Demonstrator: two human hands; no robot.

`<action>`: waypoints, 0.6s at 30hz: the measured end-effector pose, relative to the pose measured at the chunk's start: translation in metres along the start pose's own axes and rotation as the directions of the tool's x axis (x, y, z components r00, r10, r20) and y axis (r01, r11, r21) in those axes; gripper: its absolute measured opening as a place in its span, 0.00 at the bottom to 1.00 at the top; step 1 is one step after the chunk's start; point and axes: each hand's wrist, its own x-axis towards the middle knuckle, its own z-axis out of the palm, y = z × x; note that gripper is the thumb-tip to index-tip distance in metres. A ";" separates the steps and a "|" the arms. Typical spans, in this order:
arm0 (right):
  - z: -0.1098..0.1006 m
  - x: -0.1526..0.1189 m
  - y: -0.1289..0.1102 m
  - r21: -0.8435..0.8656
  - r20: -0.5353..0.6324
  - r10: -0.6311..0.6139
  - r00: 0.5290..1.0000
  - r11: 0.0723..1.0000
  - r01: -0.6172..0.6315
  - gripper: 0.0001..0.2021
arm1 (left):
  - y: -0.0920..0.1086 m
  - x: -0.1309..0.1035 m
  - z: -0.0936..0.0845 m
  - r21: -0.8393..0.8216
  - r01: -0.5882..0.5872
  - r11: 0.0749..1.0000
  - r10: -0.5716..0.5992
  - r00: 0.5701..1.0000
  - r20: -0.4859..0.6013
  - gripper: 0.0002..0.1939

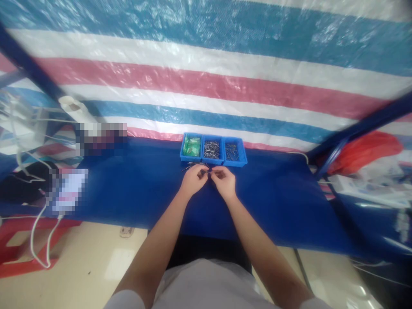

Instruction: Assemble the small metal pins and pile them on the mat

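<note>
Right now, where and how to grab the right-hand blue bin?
Right-hand blue bin: probably the rim of its right wall, coming from the right. That side is exposed; its left looks up against the middle bin, and the right hand is close to its near side. Keep it level: metal pieces lie inside.

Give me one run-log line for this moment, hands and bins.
left hand: pinching thin metal piece | right hand: close by, grip unclear | loose metal pieces: on table beyond left hand | blue bins: three, side by side
</note>
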 end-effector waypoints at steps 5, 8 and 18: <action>-0.001 0.002 0.002 0.057 0.028 0.029 0.999 0.998 -0.031 0.11 | 0.001 0.000 -0.001 0.005 0.042 0.999 -0.042 0.999 0.004 0.07; -0.001 0.002 0.001 0.066 0.043 0.017 0.999 0.998 -0.020 0.12 | 0.001 -0.001 -0.001 0.008 0.048 0.999 -0.048 0.999 -0.013 0.07; -0.004 -0.001 -0.004 0.089 0.055 -0.033 0.998 0.996 0.028 0.09 | 0.000 -0.002 -0.002 0.010 0.080 0.997 -0.080 0.997 0.018 0.07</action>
